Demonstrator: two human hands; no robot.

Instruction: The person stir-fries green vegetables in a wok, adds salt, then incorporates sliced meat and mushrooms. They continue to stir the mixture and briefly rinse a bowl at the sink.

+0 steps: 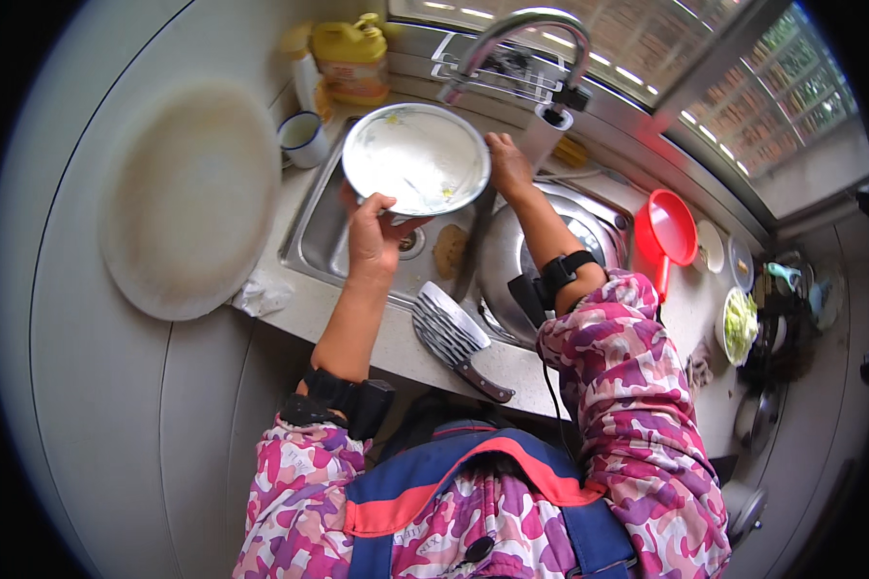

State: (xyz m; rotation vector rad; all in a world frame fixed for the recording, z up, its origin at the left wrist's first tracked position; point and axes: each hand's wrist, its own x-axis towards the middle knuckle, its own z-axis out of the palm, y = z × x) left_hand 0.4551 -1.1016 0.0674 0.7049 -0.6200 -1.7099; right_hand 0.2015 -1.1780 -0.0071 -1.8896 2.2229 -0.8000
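Note:
A white enamel basin (416, 159) with a dark rim and small floral marks is tilted above the left bowl of a steel sink (318, 217). My left hand (378, 235) grips its near edge, thumb on the rim and fingers underneath. My right hand (508, 165) is curled at its right rim, with the fingertips partly hidden. Below the basin, a brownish flat object (450, 251) lies in the sink beside the drain (410, 244). The curved faucet (529, 22) arches behind the basin. On the near counter edge rests a cleaver (449, 326), its wooden handle (487, 383) towards me.
A large steel lid or pan (503, 253) covers the right sink bowl. Right of it are a red dipper (672, 226) and a bowl of chopped greens (739, 326). At left stand an enamel mug (305, 141), a yellow pump jug (351, 65) and a large round board (195, 203).

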